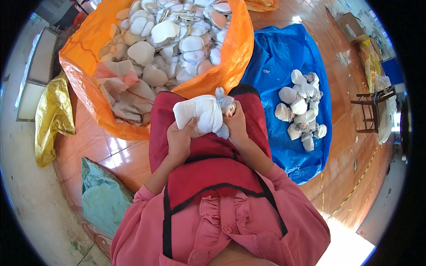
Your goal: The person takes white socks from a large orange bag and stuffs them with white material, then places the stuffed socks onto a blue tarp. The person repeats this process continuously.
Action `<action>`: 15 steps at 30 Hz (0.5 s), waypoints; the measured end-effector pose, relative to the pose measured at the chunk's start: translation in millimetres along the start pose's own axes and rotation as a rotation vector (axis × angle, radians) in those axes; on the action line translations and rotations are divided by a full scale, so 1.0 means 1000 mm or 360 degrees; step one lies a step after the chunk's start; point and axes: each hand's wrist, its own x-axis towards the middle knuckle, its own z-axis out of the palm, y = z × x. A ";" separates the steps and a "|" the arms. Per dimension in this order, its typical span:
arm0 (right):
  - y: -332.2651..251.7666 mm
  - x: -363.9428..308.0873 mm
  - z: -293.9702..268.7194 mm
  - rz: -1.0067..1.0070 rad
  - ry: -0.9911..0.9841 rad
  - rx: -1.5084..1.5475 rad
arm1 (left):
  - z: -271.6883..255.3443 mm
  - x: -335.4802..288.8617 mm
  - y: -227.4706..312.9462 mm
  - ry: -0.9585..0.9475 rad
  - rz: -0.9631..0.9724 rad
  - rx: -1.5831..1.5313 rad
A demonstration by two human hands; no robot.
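Over my red-aproned lap I hold a small plush toy (200, 114) with a puffy white cloth body and a grey fuzzy part at its right end. My left hand (181, 138) grips the lower left side of the white body, thumb on top. At the grey end, my right hand (237, 124) pinches the toy near a small face-like patch with a red spot. The fingers beneath the toy are partly hidden.
A big orange sack (80, 88) full of flat white padded pieces (165, 32) stands ahead. On a blue sheet (284, 48) at right lie several white-and-grey toys (299, 106). Yellow sacking (55, 117) and a green sack (104, 199) lie left; a wooden stool (372, 104) stands far right.
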 end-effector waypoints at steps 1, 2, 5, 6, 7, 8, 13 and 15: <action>0.004 0.001 -0.002 0.0013 -0.0038 0.0025 | -0.002 0.000 -0.001 -0.0050 -0.0035 0.0070; 0.006 0.003 -0.005 0.0021 -0.0078 0.0052 | -0.006 0.002 -0.001 -0.0100 -0.0065 0.0140; 0.002 0.008 -0.019 0.0107 -0.0293 0.0105 | -0.026 0.008 0.006 -0.0354 -0.0226 -0.0018; -0.003 0.009 -0.023 0.0148 -0.0383 0.0120 | -0.031 0.009 0.011 -0.0452 -0.0293 -0.0133; -0.007 0.011 -0.027 0.0096 -0.0467 0.0009 | -0.036 0.011 0.017 -0.0555 -0.0347 -0.0093; -0.011 0.013 -0.030 0.0043 -0.0555 -0.0100 | -0.037 0.011 0.030 -0.0654 -0.0399 -0.0054; -0.037 0.014 -0.032 -0.0171 -0.0835 -0.0465 | -0.027 0.028 0.051 -0.0961 -0.0274 0.1289; -0.054 0.010 -0.031 -0.0175 -0.0962 -0.0621 | -0.015 0.030 0.052 -0.0982 -0.0069 0.1602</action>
